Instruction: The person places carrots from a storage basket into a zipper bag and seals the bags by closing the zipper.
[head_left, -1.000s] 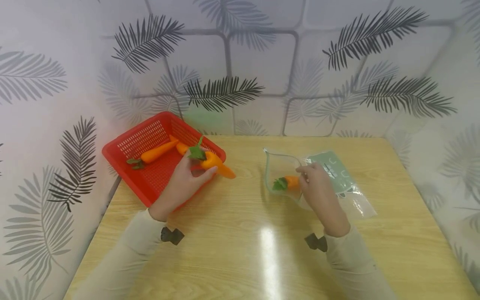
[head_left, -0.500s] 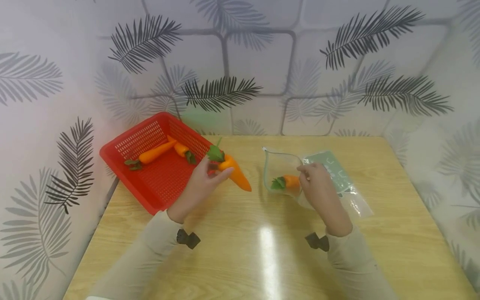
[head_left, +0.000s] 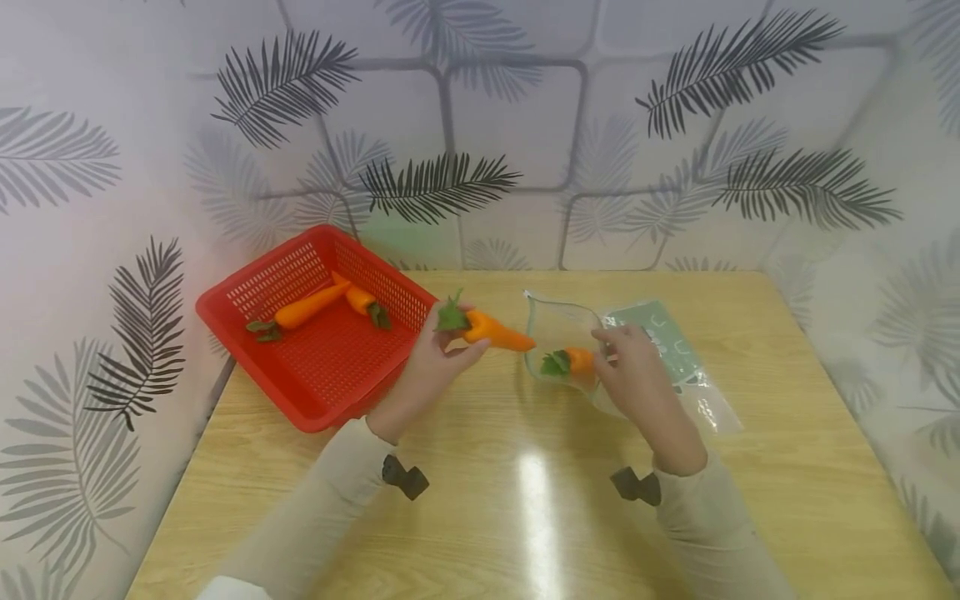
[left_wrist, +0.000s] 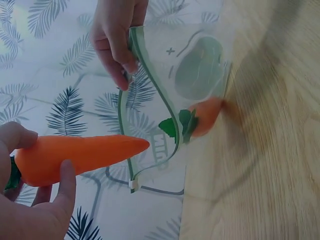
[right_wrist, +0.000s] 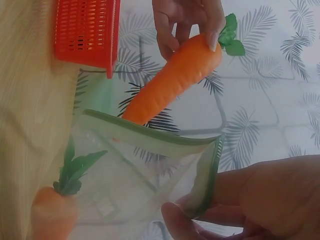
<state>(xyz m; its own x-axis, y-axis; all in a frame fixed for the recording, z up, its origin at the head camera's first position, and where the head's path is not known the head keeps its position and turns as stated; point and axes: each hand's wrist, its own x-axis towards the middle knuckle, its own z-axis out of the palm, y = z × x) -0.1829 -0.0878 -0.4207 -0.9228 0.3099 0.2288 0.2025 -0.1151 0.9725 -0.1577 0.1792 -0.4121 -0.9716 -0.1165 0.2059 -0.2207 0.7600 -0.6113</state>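
My left hand point(head_left: 435, 362) grips an orange carrot point(left_wrist: 82, 156) near its leafy end, with the tip pointing right. That tip reaches the mouth of a clear zip bag point(right_wrist: 150, 135) with a green-edged opening. The bag's rim is pinched between the thumb and fingers of my right hand point(head_left: 637, 375), which spreads the mouth apart. Inside the bag lies a second carrot point(head_left: 579, 361), its green leaves point(right_wrist: 75, 172) toward the opening. A white slider point(left_wrist: 133, 184) sits at one end of the zip edge.
To the left stands a red perforated basket point(head_left: 258, 362) holding two carrots, one a long carrot point(head_left: 303, 308) and one a partly covered carrot point(head_left: 362, 300). Both the basket and the bag rest on a wood-grain table point(head_left: 465, 500). Behind it rises a leaf-patterned wall point(head_left: 510, 125).
My left hand has carried the carrot rightward from over the basket to the bag's mouth, tilting it closer to level. The right hand has stayed at the bag's rim.
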